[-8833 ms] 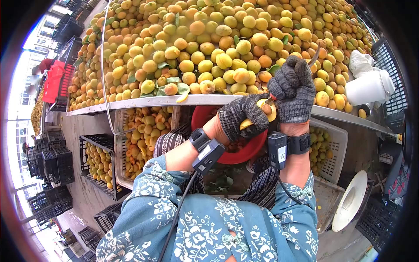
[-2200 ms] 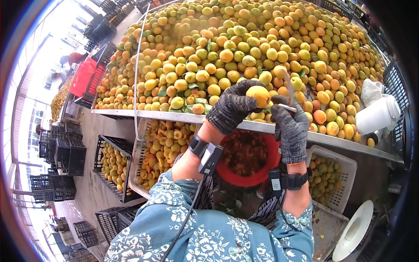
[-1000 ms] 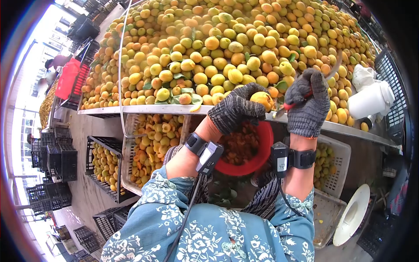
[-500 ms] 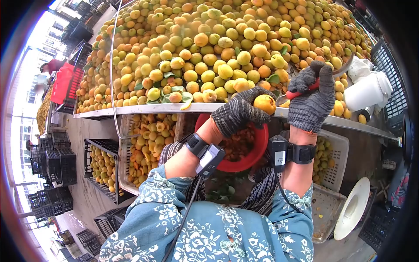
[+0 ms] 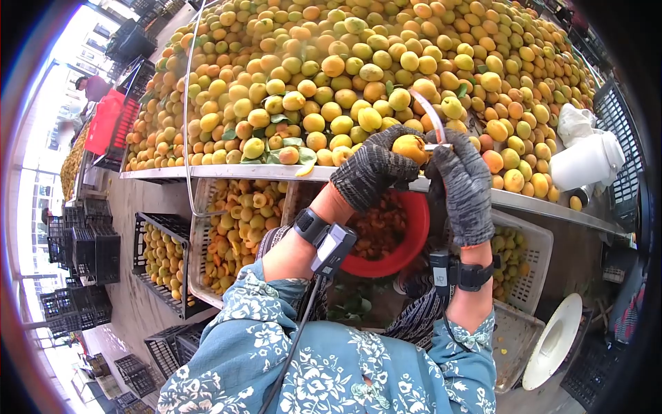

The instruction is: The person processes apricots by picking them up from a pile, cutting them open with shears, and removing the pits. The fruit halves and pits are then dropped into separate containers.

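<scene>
A yellow-orange apricot (image 5: 410, 148) is gripped in my left hand (image 5: 372, 169), which wears a dark grey knit glove, above the metal table edge. My right hand (image 5: 465, 186), gloved too, is closed around a curved knife (image 5: 429, 114); its handle is mostly hidden by the fingers. The curved blade points up and away, while a short metal tip reaches the apricot's right side. Below my hands is a red tub (image 5: 417, 231) with cut orange fruit pieces in it. A large heap of apricots (image 5: 331, 65) covers the table beyond.
Crates of fruit stand below the table, a light crate (image 5: 200, 276) and a black crate (image 5: 141, 255) to the left, a white crate (image 5: 541, 262) to the right. A white bucket (image 5: 583, 162) lies tipped at the table's right. A pale hat (image 5: 552, 341) sits at lower right.
My right hand has moved left and turned, bringing the knife's short tip to the apricot; the curved blade now points up instead of right. My left hand still holds the apricot, slightly higher.
</scene>
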A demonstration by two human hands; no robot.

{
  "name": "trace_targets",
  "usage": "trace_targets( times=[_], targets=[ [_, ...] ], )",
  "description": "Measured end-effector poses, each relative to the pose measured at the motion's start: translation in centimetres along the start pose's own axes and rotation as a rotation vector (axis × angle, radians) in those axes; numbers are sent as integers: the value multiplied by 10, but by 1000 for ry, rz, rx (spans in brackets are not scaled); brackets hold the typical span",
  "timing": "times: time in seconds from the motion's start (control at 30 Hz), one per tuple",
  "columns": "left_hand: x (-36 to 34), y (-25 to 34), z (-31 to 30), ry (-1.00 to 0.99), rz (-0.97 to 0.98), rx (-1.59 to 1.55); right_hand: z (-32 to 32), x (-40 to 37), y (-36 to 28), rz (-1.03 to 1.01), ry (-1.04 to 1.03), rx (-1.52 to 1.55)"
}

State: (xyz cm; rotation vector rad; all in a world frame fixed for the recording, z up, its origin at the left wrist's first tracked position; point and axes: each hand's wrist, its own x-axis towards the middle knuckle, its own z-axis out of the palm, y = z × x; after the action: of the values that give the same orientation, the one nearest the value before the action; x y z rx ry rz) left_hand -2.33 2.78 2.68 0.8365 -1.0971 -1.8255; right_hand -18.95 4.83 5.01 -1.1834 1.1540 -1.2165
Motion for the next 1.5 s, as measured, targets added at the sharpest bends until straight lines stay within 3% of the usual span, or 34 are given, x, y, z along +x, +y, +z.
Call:
trace_targets(
  times=[0.17, 0.47, 0.53, 0.63, 0.83, 0.97, 1.17, 1.27, 1.43, 1.5],
  targets=[
    [0, 2, -5, -43, -27, 21, 10, -6, -1, -207, 52, -230],
    [0, 1, -7, 33, 204, 348, 19, -11, 10, -308, 141, -371],
    [2, -3, -11, 8, 332, 481, 20, -11, 14, -281, 144, -350],
    [-1, 0, -11, 17, 168, 369, 19, -10, 22, -309, 164, -372],
    [-2, 0, -14, 81, 340, 665, 22, -9, 22, -395, 154, -530],
    [-2, -2, -18, 71, 299, 616, 25, -7, 32, -479, 202, -619],
    [-3, -2, -21, 107, 277, 771, 37, -8, 28, -421, 207, -548],
    [-3, -7, -19, 152, 292, 677, 41, -6, 30, -466, 230, -581],
    [-7, -5, -7, 318, 334, 948, 43, -4, 33, -354, 194, -467],
    [-6, -10, -5, 423, 351, 1245, 39, 1, 43, -345, 147, -365]
  ],
)
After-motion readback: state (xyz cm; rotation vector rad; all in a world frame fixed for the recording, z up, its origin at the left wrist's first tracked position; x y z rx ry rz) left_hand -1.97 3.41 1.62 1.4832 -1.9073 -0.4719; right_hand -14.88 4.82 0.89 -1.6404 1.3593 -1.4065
